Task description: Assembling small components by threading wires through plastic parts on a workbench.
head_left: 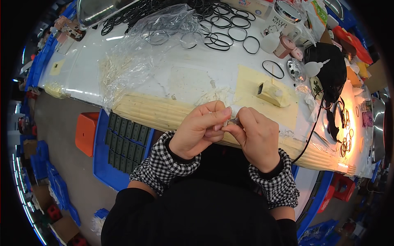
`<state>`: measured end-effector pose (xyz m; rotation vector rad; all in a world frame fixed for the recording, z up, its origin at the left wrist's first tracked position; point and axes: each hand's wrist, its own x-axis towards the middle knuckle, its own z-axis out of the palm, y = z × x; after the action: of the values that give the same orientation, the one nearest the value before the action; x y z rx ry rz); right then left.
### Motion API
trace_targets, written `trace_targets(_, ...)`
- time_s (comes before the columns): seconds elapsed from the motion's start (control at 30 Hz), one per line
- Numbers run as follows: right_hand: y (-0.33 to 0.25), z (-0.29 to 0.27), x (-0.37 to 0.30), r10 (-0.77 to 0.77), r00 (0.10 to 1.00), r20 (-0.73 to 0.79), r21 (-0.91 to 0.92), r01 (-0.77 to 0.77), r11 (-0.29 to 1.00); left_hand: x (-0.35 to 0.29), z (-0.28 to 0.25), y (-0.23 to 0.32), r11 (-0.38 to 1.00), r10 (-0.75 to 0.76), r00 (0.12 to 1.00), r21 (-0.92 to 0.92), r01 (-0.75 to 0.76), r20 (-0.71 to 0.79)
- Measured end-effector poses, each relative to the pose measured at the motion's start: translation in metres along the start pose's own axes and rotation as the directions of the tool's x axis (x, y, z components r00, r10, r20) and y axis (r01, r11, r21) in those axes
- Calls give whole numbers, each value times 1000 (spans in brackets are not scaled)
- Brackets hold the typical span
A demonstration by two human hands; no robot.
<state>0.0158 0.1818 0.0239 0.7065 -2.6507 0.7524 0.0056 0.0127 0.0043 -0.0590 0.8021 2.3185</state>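
My left hand and my right hand meet at the table's front edge, fingers pinched close together. Between the right thumb and forefinger sits a small grey, metal-looking piece, mostly covered. The left fingertips are closed on something small and pale, its kind hidden by the thumb. A white bit shows just behind the fingertips; whether it is held I cannot tell. Beyond the hands, a yellow taped block rests on a yellow sheet, and a single black ring lies past it.
Many black rings are heaped at the back, partly under a clear plastic bag. A lidded white mug and a black cloth bag crowd the right. Below left are a blue crate of dark parts and an orange stool.
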Motion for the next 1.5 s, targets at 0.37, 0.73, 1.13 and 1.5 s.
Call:
trace_targets(0.37,1,0,0,-3,1000,17,5,3,1000,0,0,1,1000,-4,1000,2,4,-2)
trace_targets(0.73,3,0,0,4,1000,30,-20,-3,1000,0,-1,0,1000,12,1000,18,-12,-17)
trace_targets(1.13,4,2,-1,9,1000,17,-38,-9,999,0,1,0,999,8,999,39,-7,-38)
trace_targets(1.5,3,2,-2,9,1000,14,-46,-8,999,0,1,-1,998,31,999,61,-29,-36)
